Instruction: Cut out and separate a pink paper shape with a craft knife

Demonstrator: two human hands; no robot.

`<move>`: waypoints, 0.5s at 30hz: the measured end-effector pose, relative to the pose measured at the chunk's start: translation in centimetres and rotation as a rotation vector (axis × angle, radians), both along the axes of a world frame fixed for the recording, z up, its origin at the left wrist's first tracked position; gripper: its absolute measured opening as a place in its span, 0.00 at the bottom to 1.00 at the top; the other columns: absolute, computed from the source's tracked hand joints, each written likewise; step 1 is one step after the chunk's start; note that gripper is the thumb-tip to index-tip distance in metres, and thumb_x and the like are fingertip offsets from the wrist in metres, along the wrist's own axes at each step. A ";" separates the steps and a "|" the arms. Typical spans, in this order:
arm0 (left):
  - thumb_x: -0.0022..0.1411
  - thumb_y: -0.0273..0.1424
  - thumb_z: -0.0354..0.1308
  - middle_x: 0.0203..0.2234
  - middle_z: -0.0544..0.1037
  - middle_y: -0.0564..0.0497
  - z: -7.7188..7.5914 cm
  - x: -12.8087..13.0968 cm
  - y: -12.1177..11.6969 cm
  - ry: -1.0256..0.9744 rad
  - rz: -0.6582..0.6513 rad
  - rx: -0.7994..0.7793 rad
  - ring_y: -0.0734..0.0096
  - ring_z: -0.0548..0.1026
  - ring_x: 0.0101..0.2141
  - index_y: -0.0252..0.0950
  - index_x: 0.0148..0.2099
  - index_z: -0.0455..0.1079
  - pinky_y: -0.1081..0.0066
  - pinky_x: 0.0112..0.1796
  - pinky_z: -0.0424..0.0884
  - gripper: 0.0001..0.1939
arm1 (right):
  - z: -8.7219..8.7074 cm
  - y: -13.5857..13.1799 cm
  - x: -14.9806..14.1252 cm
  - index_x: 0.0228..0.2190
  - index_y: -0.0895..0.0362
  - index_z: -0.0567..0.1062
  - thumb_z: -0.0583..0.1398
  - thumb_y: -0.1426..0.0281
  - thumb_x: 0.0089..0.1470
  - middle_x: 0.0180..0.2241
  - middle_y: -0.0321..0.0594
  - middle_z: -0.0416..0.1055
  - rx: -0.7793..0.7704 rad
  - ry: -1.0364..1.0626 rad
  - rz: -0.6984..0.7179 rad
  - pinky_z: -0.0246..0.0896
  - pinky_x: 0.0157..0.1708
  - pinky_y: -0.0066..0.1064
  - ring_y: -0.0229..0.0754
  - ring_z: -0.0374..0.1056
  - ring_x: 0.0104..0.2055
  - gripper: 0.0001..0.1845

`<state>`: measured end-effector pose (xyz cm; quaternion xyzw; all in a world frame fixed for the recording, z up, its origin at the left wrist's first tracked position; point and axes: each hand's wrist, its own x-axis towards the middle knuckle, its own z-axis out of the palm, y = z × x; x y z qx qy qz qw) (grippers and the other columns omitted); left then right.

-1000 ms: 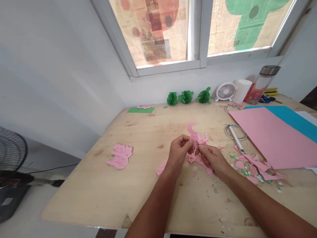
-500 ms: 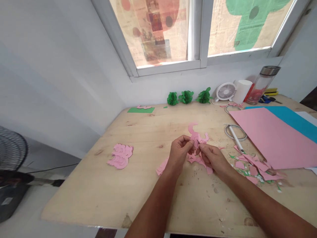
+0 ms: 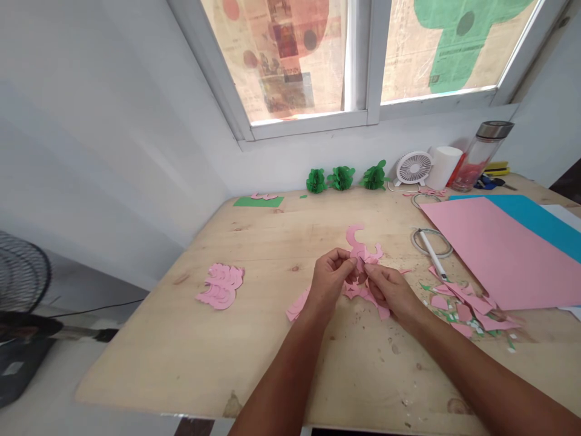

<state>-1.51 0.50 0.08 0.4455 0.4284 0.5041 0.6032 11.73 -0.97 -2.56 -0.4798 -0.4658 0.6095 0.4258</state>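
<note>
Between my two hands is a pink paper cut-out (image 3: 356,249) with a curled, tail-like strip at its far end. The fingers of my left hand (image 3: 333,272) are closed on its left side. From the right, my right hand (image 3: 391,288) pinches its edge between thumb and fingers. Pink paper scraps (image 3: 358,290) with jagged edges lie under and between the hands, partly hidden by them. A pink paper strip (image 3: 297,304) rests beside my left wrist. Farther left is a stack of pink scalloped cut-outs (image 3: 221,284).
Pink and green offcuts (image 3: 472,306) spread to the right, near a white pen-like tool (image 3: 433,254) and a large pink sheet (image 3: 508,254). Along the wall stand green paper figures (image 3: 341,177), a small white fan (image 3: 414,168) and a glass bottle (image 3: 483,156).
The curled end of the pink cut-out has shifted very slightly to the right. Both hands stay in nearly the same place and keep their hold.
</note>
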 end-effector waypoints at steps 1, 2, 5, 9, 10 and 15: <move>0.47 0.33 0.60 0.16 0.68 0.54 0.0 0.0 0.0 0.002 0.000 0.001 0.78 0.65 0.19 0.33 0.27 0.65 0.75 0.23 0.61 0.09 | 0.0 0.0 0.0 0.20 0.58 0.65 0.55 0.51 0.49 0.12 0.26 0.45 0.001 -0.004 -0.001 0.32 0.14 0.24 0.29 0.39 0.14 0.22; 0.47 0.33 0.60 0.16 0.68 0.54 0.0 0.0 0.0 0.005 -0.001 0.002 0.78 0.65 0.19 0.33 0.27 0.65 0.75 0.23 0.61 0.09 | 0.0 0.0 0.0 0.20 0.58 0.65 0.54 0.51 0.49 0.12 0.26 0.45 0.002 -0.009 -0.002 0.32 0.13 0.24 0.30 0.39 0.14 0.22; 0.47 0.34 0.60 0.16 0.68 0.54 0.0 0.0 0.0 0.012 -0.001 0.000 0.77 0.65 0.19 0.33 0.27 0.65 0.75 0.22 0.61 0.09 | -0.1 0.1 -0.1 0.20 0.57 0.65 0.55 0.50 0.48 0.11 0.26 0.46 0.000 -0.014 -0.006 0.32 0.13 0.24 0.30 0.40 0.14 0.22; 0.47 0.34 0.60 0.16 0.68 0.54 0.1 0.0 -0.1 0.017 -0.001 0.003 0.78 0.65 0.19 0.33 0.27 0.64 0.75 0.23 0.61 0.10 | 0.0 0.0 -0.1 0.20 0.57 0.65 0.55 0.51 0.48 0.11 0.26 0.46 0.005 -0.007 -0.006 0.32 0.13 0.24 0.30 0.40 0.14 0.22; 0.47 0.34 0.59 0.16 0.68 0.54 0.1 0.0 -0.1 0.015 -0.004 0.007 0.78 0.65 0.19 0.33 0.27 0.64 0.75 0.23 0.61 0.09 | 0.0 0.0 -0.1 0.20 0.57 0.65 0.55 0.51 0.49 0.11 0.26 0.46 0.005 -0.007 -0.006 0.32 0.13 0.24 0.30 0.40 0.14 0.22; 0.47 0.33 0.59 0.16 0.68 0.54 0.1 0.0 -0.1 -0.001 -0.003 -0.002 0.78 0.65 0.19 0.33 0.27 0.64 0.75 0.23 0.61 0.09 | 0.2 -0.1 0.0 0.21 0.57 0.65 0.54 0.52 0.49 0.11 0.26 0.47 -0.001 -0.036 0.019 0.33 0.14 0.24 0.30 0.41 0.14 0.22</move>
